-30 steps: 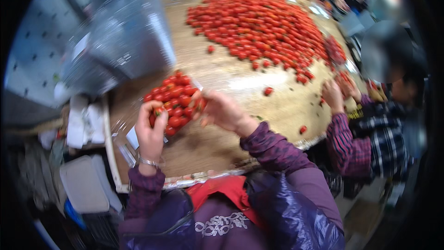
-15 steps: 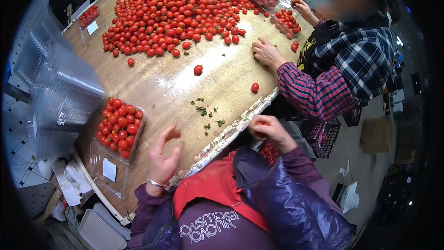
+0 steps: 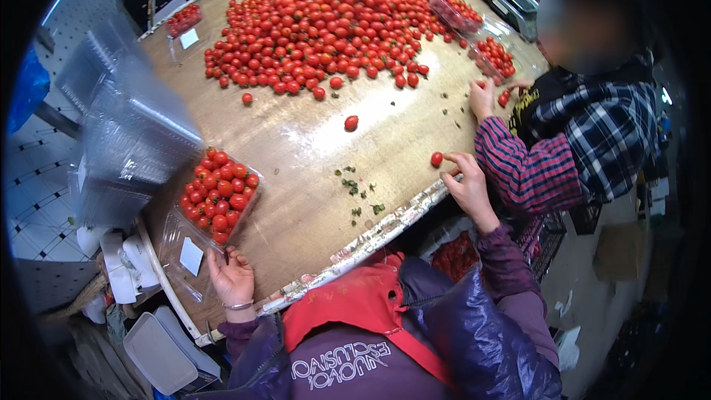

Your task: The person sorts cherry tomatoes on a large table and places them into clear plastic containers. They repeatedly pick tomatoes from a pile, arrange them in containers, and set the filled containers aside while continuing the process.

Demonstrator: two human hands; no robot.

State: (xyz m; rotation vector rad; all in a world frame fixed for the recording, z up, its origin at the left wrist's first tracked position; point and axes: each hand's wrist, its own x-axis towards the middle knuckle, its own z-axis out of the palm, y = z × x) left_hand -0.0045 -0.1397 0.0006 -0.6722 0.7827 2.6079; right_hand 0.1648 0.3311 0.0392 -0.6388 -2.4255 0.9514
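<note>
In the right-middle of the frame, the right hand reached over the table edge with thumb and forefinger apart, its fingertip at a single tomato; whether they touched could not be told. That spread probably suited picking up something so small and round without pressing hard. The left hand, lower left, lay open, palm up, fingers loosely curled beside the flap-like lid of a clear box, seemingly holding nothing. The box, piled with tomatoes, sat left of centre, its lid folded back flat toward the lower left, which presumably left the top free to reach. A white label lay on that lid. The stack of clear containers stood at the left, likely for easy reach. The heap of tomatoes filled the upper middle, apparently shared with the co-worker at right, while green scraps lay below centre, well apart from the box.
</note>
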